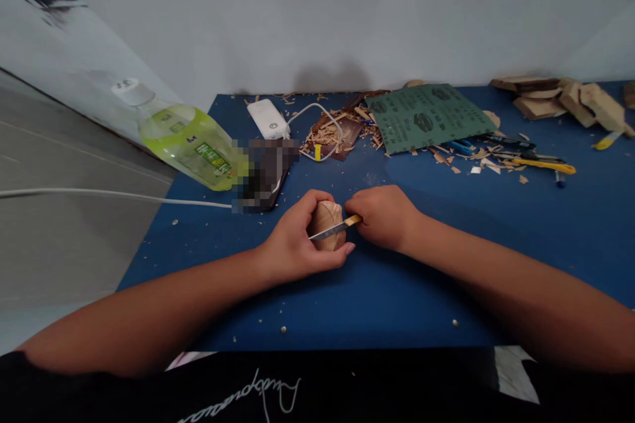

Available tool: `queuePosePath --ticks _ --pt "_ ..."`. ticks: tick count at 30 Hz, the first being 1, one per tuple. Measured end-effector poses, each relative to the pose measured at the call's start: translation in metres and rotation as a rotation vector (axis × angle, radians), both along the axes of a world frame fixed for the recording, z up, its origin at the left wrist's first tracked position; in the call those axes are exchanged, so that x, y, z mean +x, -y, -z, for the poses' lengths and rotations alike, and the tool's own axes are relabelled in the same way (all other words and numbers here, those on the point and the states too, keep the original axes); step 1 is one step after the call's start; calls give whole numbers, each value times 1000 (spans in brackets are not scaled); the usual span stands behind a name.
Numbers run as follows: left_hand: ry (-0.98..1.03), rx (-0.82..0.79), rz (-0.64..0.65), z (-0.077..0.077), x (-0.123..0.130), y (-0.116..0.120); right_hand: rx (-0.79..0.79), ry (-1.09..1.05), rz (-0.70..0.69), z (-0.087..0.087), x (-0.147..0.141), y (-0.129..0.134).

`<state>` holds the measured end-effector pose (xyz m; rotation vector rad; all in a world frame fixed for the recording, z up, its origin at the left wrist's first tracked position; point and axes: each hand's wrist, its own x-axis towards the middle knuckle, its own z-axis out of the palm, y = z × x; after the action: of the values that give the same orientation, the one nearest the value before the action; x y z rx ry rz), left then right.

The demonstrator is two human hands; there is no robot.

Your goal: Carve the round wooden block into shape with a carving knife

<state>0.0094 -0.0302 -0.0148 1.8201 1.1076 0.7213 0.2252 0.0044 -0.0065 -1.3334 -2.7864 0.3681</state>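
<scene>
A rounded, partly carved piece of wood [326,217] is in my left hand [302,236], gripped between the thumb and fingers just above the blue table. My right hand [384,217] is closed around the yellow handle of a utility knife [331,231]. Its long blade lies across the front of the wood and points left toward the palm of my left hand. Most of the handle is hidden inside my right fist. Whether the edge bites into the wood, I cannot tell.
On the blue table [397,304] lie a white power bank [268,117] with a cable, a dark phone [270,175], a green sandpaper sheet [429,117], wood shavings [327,135], a yellow cutter [546,165] and wood blocks [570,99]. A bottle of yellow-green liquid [188,139] stands left.
</scene>
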Motion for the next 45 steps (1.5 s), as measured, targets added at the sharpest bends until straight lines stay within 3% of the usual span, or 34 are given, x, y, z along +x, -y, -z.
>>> queuePosePath --ticks 7,11,16,22,25,29,32,45 --pt "-143 143 42 -8 -2 0 -26 75 -11 -9 0 -1" --pt "-139 108 58 -15 -2 1 -2 109 29 -10 2 -5" --pt "-110 -21 47 -21 -2 -6 80 149 159 -7 11 -21" --pt "-20 -90 53 -23 -3 0 66 213 437 -8 31 -46" --pt "-6 -86 0 -18 -3 -1 91 99 355 -10 28 -37" --pt "39 -86 -11 -10 -2 -4 4 -2 97 -10 9 -10" --pt "47 -70 -1 -7 -1 -3 -38 -38 9 -9 -1 2" --pt "6 -139 84 -27 2 6 -10 61 48 -19 3 1"
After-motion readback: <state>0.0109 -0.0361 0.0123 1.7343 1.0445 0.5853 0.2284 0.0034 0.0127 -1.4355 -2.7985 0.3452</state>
